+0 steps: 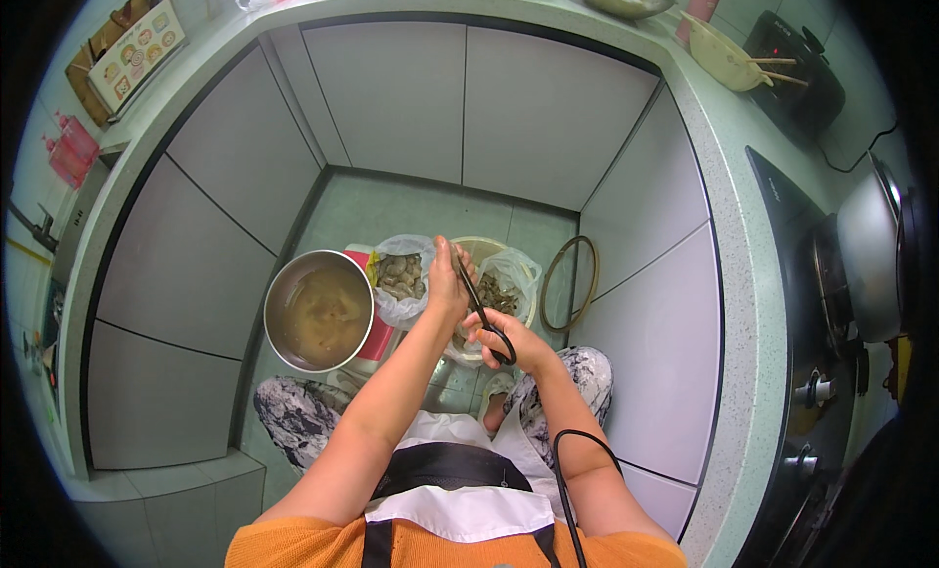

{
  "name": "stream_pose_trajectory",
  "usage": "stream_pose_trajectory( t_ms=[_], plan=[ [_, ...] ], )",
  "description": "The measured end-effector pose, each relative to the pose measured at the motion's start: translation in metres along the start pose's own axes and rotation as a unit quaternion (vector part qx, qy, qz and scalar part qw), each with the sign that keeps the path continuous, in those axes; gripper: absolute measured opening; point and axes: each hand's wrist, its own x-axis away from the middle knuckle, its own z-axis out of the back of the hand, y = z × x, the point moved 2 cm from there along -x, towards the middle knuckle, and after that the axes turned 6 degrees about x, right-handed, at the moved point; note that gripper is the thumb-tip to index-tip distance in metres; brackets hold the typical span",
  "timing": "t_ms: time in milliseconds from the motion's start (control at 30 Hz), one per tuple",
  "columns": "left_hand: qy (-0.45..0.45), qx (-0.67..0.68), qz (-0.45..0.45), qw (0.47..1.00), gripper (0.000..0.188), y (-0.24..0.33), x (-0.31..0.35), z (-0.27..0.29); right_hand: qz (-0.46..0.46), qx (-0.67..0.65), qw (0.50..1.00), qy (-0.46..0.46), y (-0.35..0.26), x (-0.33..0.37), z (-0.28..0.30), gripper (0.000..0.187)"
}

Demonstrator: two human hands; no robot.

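My right hand is closed on a pair of scissors with dark handles, the blades pointing up and away to the left. Close beside the blades is my left hand, its fingers drawn together; whatever they hold is too small or hidden to name. Beneath the hands stands a pale basin lined with a clear plastic bag, with small brownish pieces inside. Left of it, another plastic bag lies open around greyish, wet-looking pieces. A steel pot at the left contains cloudy brownish liquid.
Something red and white lies beside the pot. A brown hoop leans against the right cabinet. Cabinets and a counter surround me on three sides. At the right are a black stove and a large pot.
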Motion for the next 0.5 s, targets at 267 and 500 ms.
stream_pose_trajectory(
  t_ms=[267,500],
  plan=[
    [0.024,0.039,0.026,0.999,0.041,-0.0002,0.0022,0.0012,0.011,-0.001,1.0,-0.023,0.0033,-0.0009,0.002,0.031],
    [0.005,0.013,0.003,1.0,0.038,0.001,-0.0024,0.0059,0.009,-0.026,0.999,-0.024,0.0017,-0.0003,0.0005,0.031]
  ],
)
